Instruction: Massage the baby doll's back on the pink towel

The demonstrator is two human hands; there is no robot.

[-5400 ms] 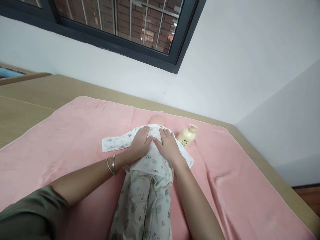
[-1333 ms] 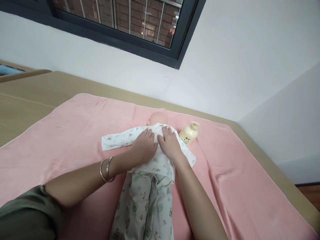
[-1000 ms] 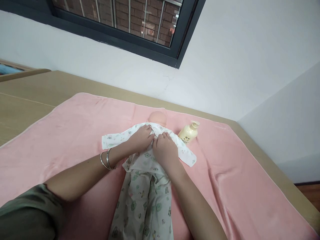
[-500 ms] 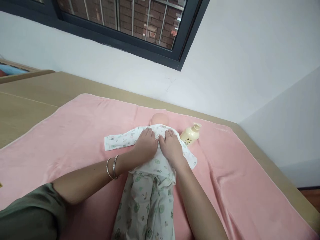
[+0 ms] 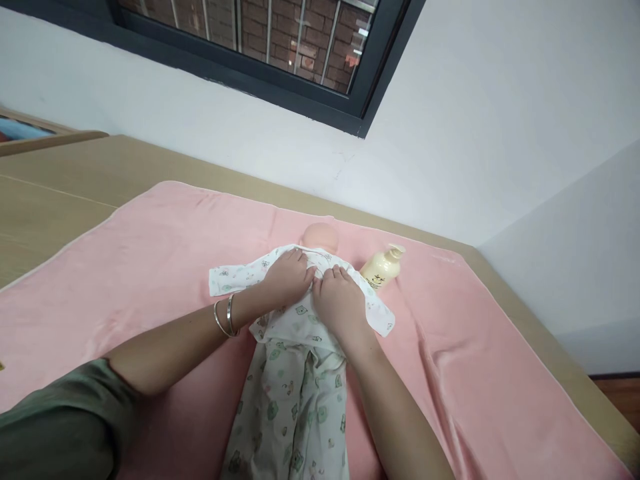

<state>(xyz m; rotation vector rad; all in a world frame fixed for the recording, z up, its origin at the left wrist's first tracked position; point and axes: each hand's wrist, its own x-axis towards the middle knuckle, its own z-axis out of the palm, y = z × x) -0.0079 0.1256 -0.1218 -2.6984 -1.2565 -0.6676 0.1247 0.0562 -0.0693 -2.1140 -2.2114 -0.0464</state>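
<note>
Pressing left hand (image 5: 289,281) and right hand (image 5: 339,301) on doll's printed top (image 5: 295,320), fingers together, flat

One doll (image 5: 320,238) lies on one pink blanket (image 5: 150,253), dressed in one printed top (image 5: 295,313) and one pair of printed trousers (image 5: 295,413). One cream bottle (image 5: 381,269) lies beside it. Two hands, left (image 5: 289,281) and right (image 5: 340,301), rest on the top. Two bangles (image 5: 225,316) circle the left wrist. One window (image 5: 270,40) is above.

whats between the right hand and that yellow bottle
In the head view, only the doll's printed sleeve and a strip of pink blanket lie between the right hand and the yellow bottle.
</note>
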